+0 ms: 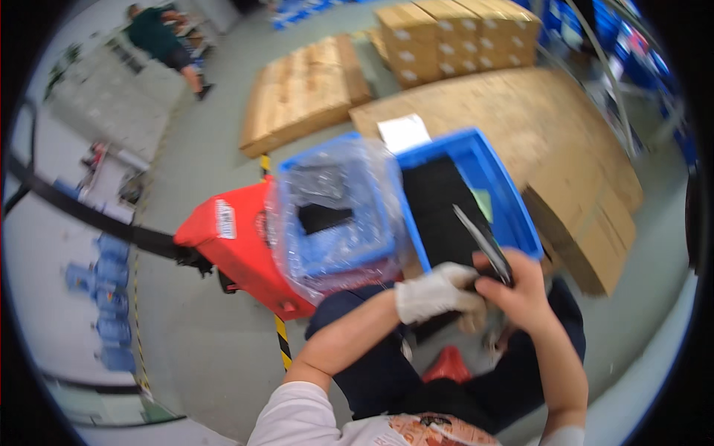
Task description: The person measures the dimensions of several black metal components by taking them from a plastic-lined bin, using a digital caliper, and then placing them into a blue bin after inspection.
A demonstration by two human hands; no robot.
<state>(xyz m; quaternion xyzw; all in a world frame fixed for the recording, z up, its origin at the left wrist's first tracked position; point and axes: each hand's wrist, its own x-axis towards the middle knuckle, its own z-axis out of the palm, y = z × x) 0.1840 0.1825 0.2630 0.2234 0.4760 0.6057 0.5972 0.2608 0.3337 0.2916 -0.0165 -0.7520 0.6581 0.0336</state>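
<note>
My left hand (439, 295), in a white glove, is beside my right hand above my lap. Its fingers are curled, and what they hold, if anything, cannot be made out. My bare right hand (525, 288) grips a long thin pointed piece (482, 236), silvery along one edge and dark on the other; blur hides its exact kind. The piece slants up over a blue bin (513, 195) in front of me. Inside the bin lie black sheets (437, 204) and a pale green slip (483, 204).
A plastic-lined blue bin (378, 253) stands left of the first, by a red pallet jack (242, 241). A white paper (404, 132) lies on a wooden board (513, 104). Cartons (584, 215) stand at right and far back. A person (160, 37) is far left.
</note>
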